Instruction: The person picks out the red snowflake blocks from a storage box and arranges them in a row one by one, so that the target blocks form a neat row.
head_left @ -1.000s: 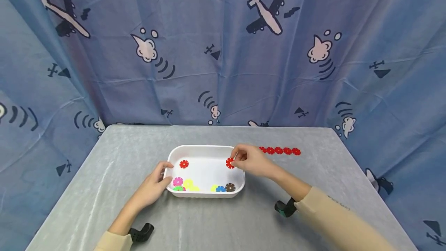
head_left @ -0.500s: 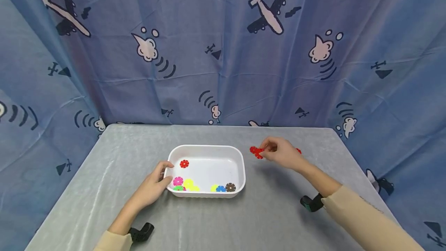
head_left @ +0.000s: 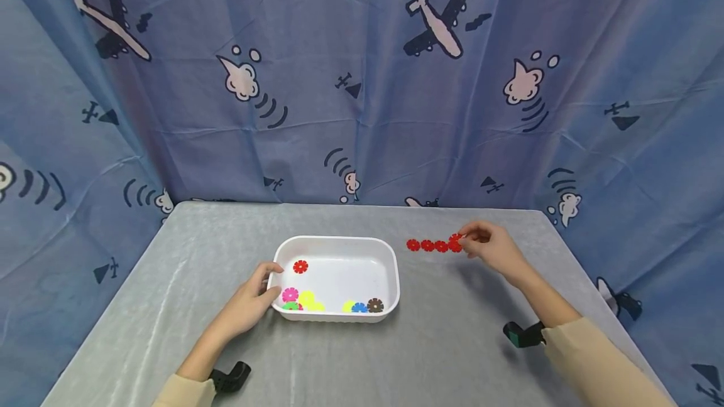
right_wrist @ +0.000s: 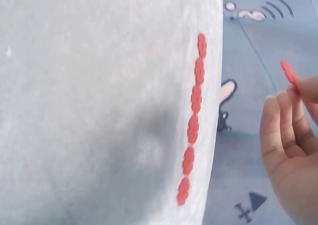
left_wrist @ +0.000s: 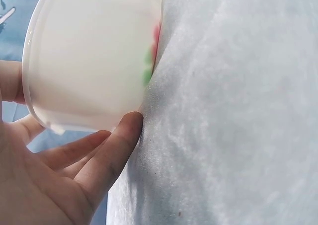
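Note:
My right hand (head_left: 493,250) pinches a red flower-shaped plastic disc (head_left: 455,238) between thumb and fingertips. It hovers over the right part of a row of matching red discs (head_left: 427,245) lying on the table. In the right wrist view the pinched disc is seen edge-on, apart from the row (right_wrist: 196,98). My left hand (head_left: 249,303) grips the left end of a white plastic tray (head_left: 334,237). One red disc (head_left: 300,267) lies inside at the tray's upper left. In the left wrist view, fingers bear on the tray's outer wall (left_wrist: 89,61).
Along the tray's front lie a pink disc (head_left: 290,294), a green disc (head_left: 291,306), yellow discs (head_left: 308,300), a blue disc (head_left: 359,308) and a brown disc (head_left: 375,305). A grey cloth covers the table (head_left: 339,363). Behind it hangs a blue printed curtain (head_left: 305,80).
My right hand has carried the red disc out of the tray and rightward along the row, which now shows more of its left end. My left hand stays on the tray.

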A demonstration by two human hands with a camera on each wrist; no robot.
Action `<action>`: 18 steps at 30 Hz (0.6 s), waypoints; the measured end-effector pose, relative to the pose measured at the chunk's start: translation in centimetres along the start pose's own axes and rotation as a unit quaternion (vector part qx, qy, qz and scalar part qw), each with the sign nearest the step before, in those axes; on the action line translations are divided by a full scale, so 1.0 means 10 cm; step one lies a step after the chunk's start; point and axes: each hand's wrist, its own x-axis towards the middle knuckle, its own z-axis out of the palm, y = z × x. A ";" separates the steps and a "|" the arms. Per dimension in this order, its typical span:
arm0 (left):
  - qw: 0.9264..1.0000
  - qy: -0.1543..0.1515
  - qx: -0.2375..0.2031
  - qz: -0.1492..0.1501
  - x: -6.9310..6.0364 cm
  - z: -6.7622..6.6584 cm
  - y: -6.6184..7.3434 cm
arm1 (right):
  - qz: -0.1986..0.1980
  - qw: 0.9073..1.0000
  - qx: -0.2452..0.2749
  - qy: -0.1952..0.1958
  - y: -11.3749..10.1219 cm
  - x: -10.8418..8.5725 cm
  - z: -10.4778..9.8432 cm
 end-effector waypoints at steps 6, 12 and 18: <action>1.000 0.001 -0.001 -0.001 0.01 0.01 -0.01 | 0.002 0.998 0.020 0.051 0.22 -0.03 -0.13; 1.000 -0.003 -0.001 -0.007 0.01 0.02 0.01 | 0.023 0.993 0.036 0.109 0.48 -0.02 -0.28; 1.000 0.000 -0.002 -0.004 -0.01 0.00 0.01 | 0.051 0.988 0.023 0.145 0.68 0.01 -0.38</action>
